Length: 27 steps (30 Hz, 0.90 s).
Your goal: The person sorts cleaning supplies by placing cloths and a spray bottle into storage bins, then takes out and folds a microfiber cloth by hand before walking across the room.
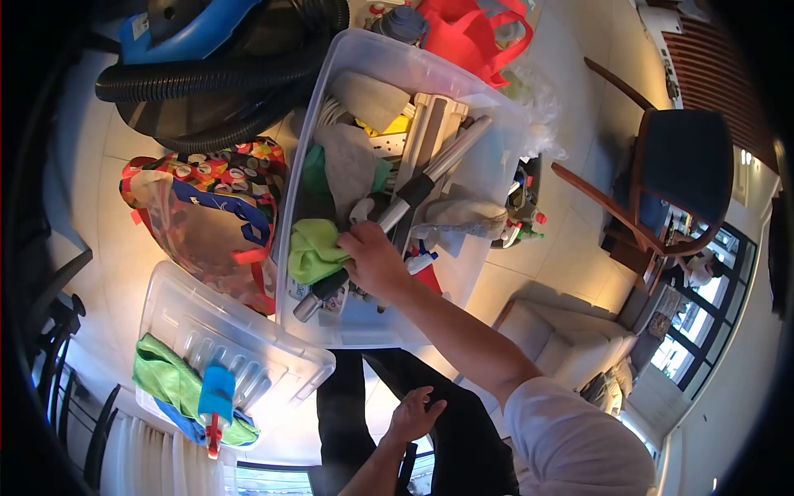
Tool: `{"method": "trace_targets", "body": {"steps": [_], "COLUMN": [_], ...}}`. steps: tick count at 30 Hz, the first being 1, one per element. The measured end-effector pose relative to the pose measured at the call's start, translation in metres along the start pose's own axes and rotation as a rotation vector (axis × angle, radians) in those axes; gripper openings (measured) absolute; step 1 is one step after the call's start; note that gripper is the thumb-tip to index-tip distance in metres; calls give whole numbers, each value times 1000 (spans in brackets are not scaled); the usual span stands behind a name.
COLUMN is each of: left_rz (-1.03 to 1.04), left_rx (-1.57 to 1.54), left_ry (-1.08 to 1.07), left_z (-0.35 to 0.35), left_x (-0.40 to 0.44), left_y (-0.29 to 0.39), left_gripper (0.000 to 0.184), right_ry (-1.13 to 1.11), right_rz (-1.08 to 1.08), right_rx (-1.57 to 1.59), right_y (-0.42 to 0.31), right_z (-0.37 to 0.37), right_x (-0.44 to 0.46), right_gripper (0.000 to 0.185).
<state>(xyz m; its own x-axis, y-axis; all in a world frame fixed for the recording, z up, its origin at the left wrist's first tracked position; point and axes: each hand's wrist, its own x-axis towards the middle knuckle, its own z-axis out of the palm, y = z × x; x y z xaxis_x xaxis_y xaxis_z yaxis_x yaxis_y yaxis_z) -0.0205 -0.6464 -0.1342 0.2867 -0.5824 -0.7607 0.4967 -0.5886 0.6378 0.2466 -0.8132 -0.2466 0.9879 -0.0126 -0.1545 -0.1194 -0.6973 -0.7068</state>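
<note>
Inside a large clear plastic bin (294, 178), my right hand (372, 256) is closed on a lime-green cloth (316, 250). Its fingertips pinch the cloth's right edge. Below that hand a metal tube with a black grip (413, 190) lies slanted across the bin. Grey cloths (347, 157) and a beige plastic piece (430, 132) lie further in, and another grey cloth (463, 219) is on the right. My left hand (416, 416) hovers over my dark trousers, holding nothing, its fingers loosely bent and apart.
A clear lid (240, 306) at lower left carries a green cloth (165, 372) and a blue spray bottle (217, 397). A patterned bag (207, 215) and a vacuum cleaner with black hose (215, 83) stand left. A red bag (471, 37) is behind; a chair (682, 157) stands right.
</note>
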Motion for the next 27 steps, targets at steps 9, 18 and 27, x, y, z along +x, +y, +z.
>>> {"method": "trace_targets", "body": {"steps": [9,18,27], "left_rz": [-20,-151,-105], "left_rx": [-25,-33,-30], "left_ry": [-28,-88,-67], "left_z": [-11,-19,-25], "left_x": [3,5,5], "left_y": [10,16,23], "left_gripper": [55,62,59], "right_ry": [129,-52,243], "right_rz": [-211,87,-2], "right_rx": [-77,-289,-326], "right_y": [-27,-14,42], "right_z": [-29,-14,18], "right_x": [2,11,125], "right_gripper": [39,20,27]}}
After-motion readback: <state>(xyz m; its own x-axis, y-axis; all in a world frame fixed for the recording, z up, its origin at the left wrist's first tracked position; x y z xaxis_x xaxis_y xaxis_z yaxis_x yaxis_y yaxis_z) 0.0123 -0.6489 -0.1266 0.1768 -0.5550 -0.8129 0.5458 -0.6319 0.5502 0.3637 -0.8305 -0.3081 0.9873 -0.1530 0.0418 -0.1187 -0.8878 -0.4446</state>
